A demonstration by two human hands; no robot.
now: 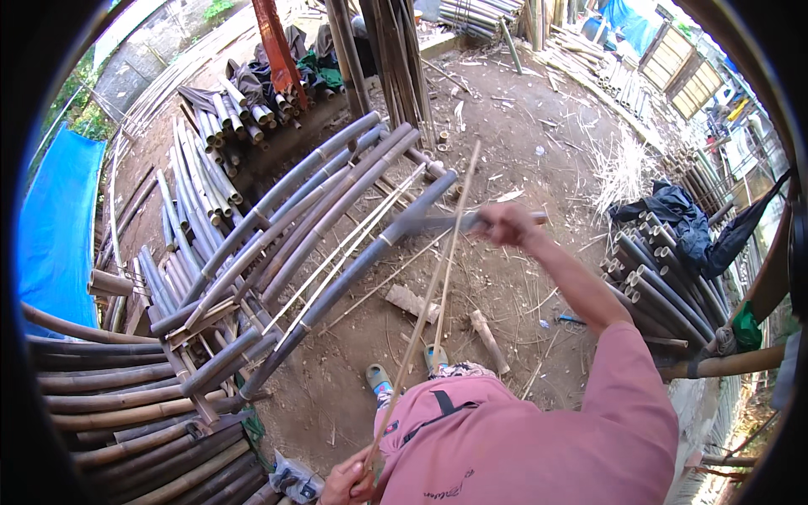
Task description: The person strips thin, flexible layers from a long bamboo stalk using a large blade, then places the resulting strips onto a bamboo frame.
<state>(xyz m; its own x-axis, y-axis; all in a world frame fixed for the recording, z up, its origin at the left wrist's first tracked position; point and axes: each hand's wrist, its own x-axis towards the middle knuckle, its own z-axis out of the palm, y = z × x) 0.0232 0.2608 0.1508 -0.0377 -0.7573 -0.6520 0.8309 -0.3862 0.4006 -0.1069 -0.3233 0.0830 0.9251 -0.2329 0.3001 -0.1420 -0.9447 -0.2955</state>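
My left hand [347,481], low beside my shirt, is closed on a long thin bamboo strip [406,360]. That strip slants up and away, past my feet. My right hand [505,225], reaching forward with the arm stretched out, grips a machete [438,223] by its handle. Its blade is smeared by motion and points left, crossing the upper part of the bamboo strip. Behind the blade tip a dark bamboo pole [358,273] leans on a stack; whether the blade touches it, I cannot tell. Two pale split strips [345,246] lie along this pole.
Several bamboo poles [290,198] rest on a rack at the left, with more piled [126,383] near my left side. At right lie cut bamboo lengths [665,295] beside a dark cloth [677,220]. Short bamboo pieces [488,341] and shavings litter the dirt floor.
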